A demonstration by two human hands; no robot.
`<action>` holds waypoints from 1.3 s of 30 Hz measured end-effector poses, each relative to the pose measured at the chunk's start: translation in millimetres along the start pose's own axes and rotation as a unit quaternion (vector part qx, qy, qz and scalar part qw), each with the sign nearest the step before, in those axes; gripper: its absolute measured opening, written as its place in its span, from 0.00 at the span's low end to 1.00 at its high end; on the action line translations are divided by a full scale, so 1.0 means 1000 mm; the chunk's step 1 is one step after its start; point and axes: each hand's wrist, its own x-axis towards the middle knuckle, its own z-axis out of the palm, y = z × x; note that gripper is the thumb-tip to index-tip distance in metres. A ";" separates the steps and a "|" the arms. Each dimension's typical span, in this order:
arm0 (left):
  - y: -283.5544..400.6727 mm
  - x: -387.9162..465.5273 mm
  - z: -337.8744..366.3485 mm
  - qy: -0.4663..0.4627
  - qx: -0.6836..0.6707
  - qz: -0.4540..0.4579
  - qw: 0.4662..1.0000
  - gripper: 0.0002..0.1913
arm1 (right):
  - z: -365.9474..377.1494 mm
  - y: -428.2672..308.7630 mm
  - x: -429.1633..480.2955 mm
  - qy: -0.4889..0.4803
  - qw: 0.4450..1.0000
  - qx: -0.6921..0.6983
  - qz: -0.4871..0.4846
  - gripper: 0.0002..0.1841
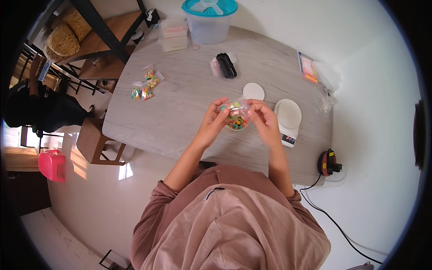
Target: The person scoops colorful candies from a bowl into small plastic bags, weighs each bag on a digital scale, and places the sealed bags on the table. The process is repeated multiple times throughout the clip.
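Observation:
Between my two hands is a small clear plastic bag with colourful pieces inside. My left hand pinches its left side, and my right hand grips the right side. Directly beneath the bag stands a round tub of multicoloured small pieces, partly hidden by the bag and fingers. A white round lid lies just beyond my right hand. To the right of that hand sits a white digital kitchen scale. Several filled small bags lie in a group on the table's left part.
A clear bucket with a turquoise lid, a stack of empty plastic bags and a black case stand towards the back. At the right edge is a power extension reel. A person is beyond a brown stool.

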 end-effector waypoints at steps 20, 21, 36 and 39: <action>0.008 -0.003 -0.011 -0.038 0.125 0.041 0.991 0.07 | -0.002 -0.030 0.016 -0.090 0.946 -0.287 -0.118 0.07; 0.007 -0.003 -0.011 -0.040 0.118 0.042 0.991 0.06 | -0.002 -0.029 0.017 -0.087 0.946 -0.288 -0.118 0.07; 0.003 -0.002 -0.012 -0.045 0.062 0.053 0.996 0.10 | 0.006 -0.021 0.022 -0.110 0.939 -0.302 -0.125 0.08; 0.001 -0.001 -0.014 -0.047 0.073 0.040 0.995 0.10 | 0.003 -0.021 0.024 -0.125 0.942 -0.290 -0.117 0.08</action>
